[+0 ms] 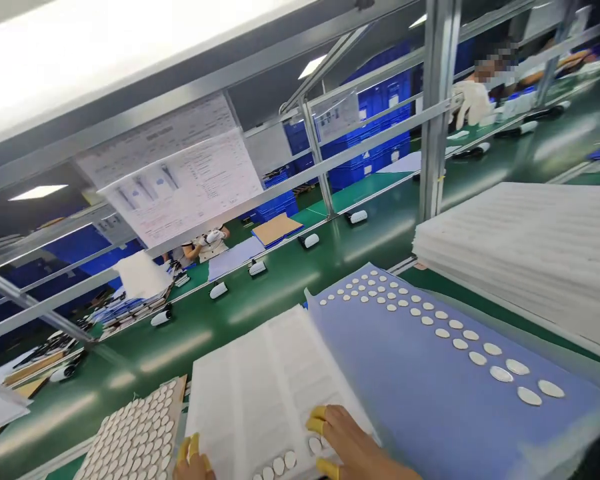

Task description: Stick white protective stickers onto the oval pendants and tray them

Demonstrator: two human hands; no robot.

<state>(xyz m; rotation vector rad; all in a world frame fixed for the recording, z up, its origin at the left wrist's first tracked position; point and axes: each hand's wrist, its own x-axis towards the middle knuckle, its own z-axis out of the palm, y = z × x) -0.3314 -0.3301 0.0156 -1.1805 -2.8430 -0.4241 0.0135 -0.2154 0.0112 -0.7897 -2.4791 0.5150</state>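
Observation:
My left hand, its fingertips in yellow finger cots, sits at the bottom of the view by the lower left edge of a white sheet and touches that edge. My right hand, also in yellow cots, rests on the sheet's lower right part. A pale round disc lies between its finger and thumb, and several more lie in a row near the lower edge. To the right lies a blue sheet dotted with white discs. To the left lies a beige board packed with discs.
A tall stack of white ribbed foam sheets stands to the right on a green conveyor bench. Metal uprights and rails rise beyond it, with papers hanging. Farther along, gloved co-workers handle items. Blue crates stand behind.

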